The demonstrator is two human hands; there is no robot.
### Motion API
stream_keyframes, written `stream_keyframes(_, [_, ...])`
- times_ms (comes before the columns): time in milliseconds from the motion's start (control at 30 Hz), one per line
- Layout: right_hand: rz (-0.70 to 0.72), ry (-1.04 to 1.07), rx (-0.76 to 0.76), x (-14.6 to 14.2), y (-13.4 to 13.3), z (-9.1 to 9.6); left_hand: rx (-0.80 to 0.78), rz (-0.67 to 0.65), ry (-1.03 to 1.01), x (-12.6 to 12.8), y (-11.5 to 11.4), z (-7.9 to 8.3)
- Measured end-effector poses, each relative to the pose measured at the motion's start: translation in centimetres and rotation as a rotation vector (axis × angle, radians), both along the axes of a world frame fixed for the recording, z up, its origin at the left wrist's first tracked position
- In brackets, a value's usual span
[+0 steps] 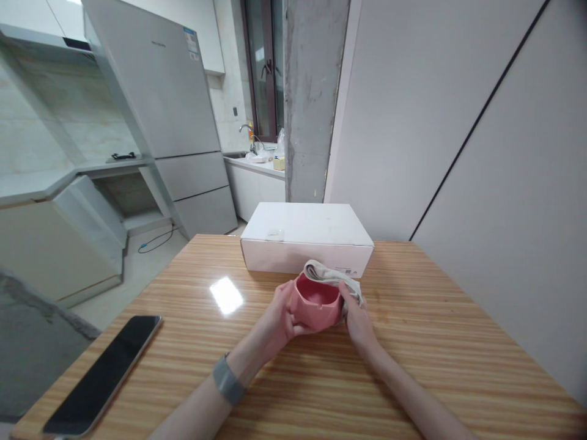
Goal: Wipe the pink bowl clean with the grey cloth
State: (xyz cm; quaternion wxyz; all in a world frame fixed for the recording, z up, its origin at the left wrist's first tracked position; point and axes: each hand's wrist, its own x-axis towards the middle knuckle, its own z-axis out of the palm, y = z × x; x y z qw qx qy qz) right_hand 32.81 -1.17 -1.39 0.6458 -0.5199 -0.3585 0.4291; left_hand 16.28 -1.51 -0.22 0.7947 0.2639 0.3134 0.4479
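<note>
Gripping a pink bowl (316,316) with the left hand (279,319), closed around its left side and underneath, and wearing a grey wristband (228,380) on the same arm

Pinching a light grey cloth (329,275) with the right hand (361,322), clamped on it at the right side of the bowl, with a loose fold lying along the far rim

Holding the bowl over the middle of the table (458,342), well in from the left and right edges, mouth upward, faceted outside, with a small notch in the near rim; cannot tell of any contact between base and tabletop

Facing, just beyond bowl and cloth, a closed white box (307,226), set lengthwise at the middle of the far edge

Well apart from both hands, a phone (103,376) with dark screen upward, lying beside the left edge toward the near left corner

Past the far left corner, a tall grey refrigerator (160,91), then a curved faucet (252,143) by a window (263,67)
</note>
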Motion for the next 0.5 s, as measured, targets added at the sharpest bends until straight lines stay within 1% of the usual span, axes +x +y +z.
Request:
stream_keyframes(100, [0.082,0.035,0.012,1.1,0.8,-0.2,-0.061,-0.095,0.052,-0.5,0.6,-0.4])
stream_keyframes(200, [0.199,0.077,0.027,1.6,1.1,0.2,-0.054,-0.167,0.048,-0.8,0.6,-0.5])
stream_keyframes(300, [0.283,0.106,0.024,1.8,1.0,0.7,-0.053,-0.234,0.004,-0.9,0.3,-0.4])
stream_keyframes(400, [0.326,0.111,0.011,1.8,0.8,0.9,-0.077,-0.249,-0.013,-0.9,0.3,-0.3])
stream_keyframes(500, [0.302,0.088,0.000,1.6,0.7,0.8,-0.097,-0.195,0.026,-1.0,0.5,-0.2])
